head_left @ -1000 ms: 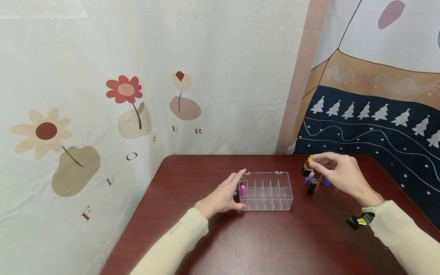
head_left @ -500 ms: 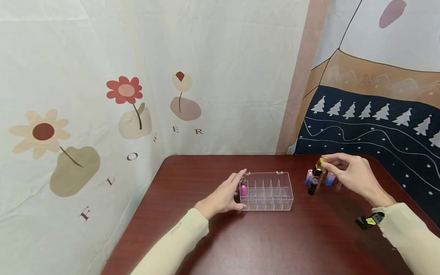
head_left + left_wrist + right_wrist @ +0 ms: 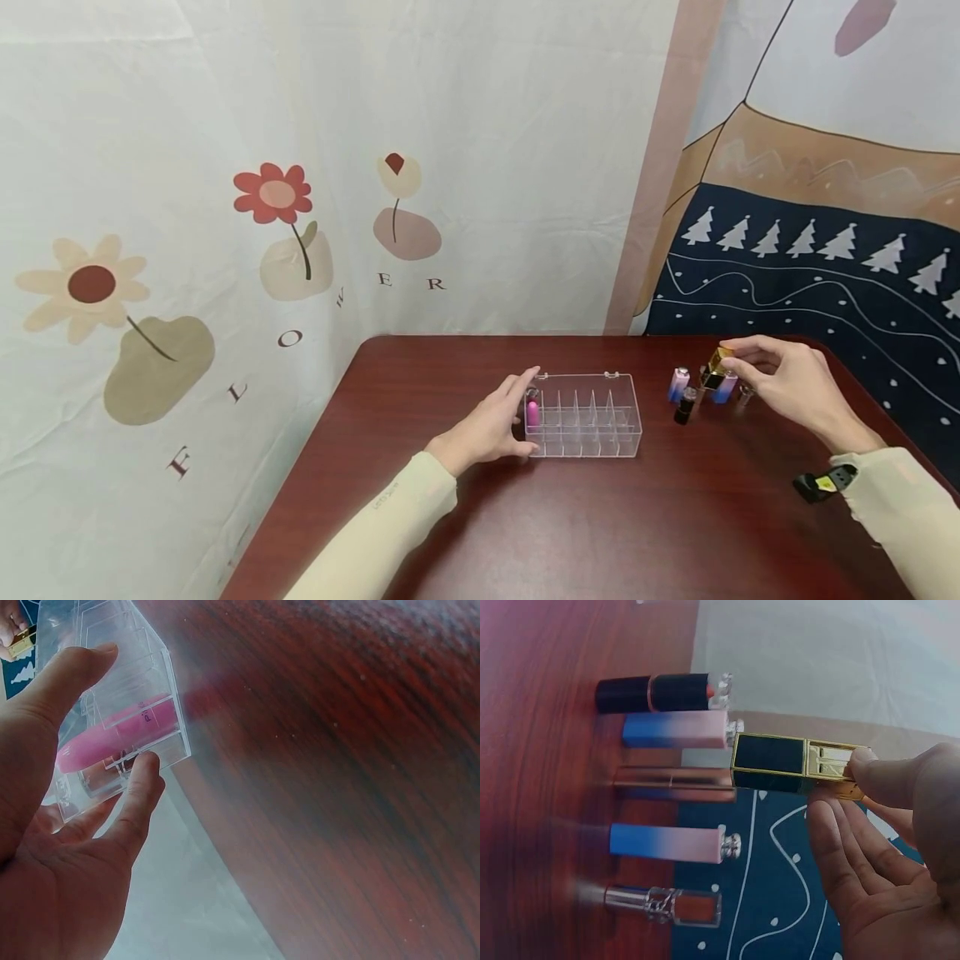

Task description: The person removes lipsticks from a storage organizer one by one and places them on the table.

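My left hand (image 3: 487,425) grips the left end of a clear compartment box (image 3: 583,446), thumb at the near side and fingers round the far side. Inside its leftmost column stands a bright pink tube marked with small letters (image 3: 124,735), with a darker, clear-ended item (image 3: 97,776) beside it. Over to the right, my right hand (image 3: 795,379) pinches a black and gold lipstick (image 3: 769,761) by its gold end between thumb and fingers. The lipstick is held above a group of standing tubes, overlapping a copper tube (image 3: 641,781) in the right wrist view.
Around the copper tube stand two pink-and-blue tubes (image 3: 675,729), a black lipstick with a clear end (image 3: 626,694) and a clear lip gloss tube (image 3: 696,907). They occupy the dark red table (image 3: 570,517) right of the box. Printed cloth (image 3: 510,167) hangs behind the table.
My right hand has moved rightward with the black and gold lipstick, uncovering the left pink-and-blue tube in the head view. The left hand and the box have stayed put.
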Demonstrator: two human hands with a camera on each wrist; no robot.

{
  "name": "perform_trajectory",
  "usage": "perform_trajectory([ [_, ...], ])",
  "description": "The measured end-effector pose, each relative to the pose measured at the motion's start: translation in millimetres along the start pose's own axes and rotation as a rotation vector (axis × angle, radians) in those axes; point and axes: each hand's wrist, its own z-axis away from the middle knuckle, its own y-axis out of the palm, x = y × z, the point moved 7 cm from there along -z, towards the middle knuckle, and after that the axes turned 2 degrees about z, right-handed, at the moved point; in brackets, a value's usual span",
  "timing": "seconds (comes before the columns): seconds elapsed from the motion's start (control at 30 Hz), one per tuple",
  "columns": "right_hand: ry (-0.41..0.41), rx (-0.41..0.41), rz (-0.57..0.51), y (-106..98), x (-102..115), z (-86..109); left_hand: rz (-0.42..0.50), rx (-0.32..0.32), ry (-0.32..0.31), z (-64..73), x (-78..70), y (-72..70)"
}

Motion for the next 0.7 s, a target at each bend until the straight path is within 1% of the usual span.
perform_trajectory([
  [0.23,0.001,0.031,0.023,3,-7,3.2,-0.005,-0.004,-0.001,0.6,0.1,-0.3],
  [0.7,0.020,0.108,0.010,19,-17,8.0,-0.015,-0.001,-0.005,1.3,-3.5,-1.5],
])
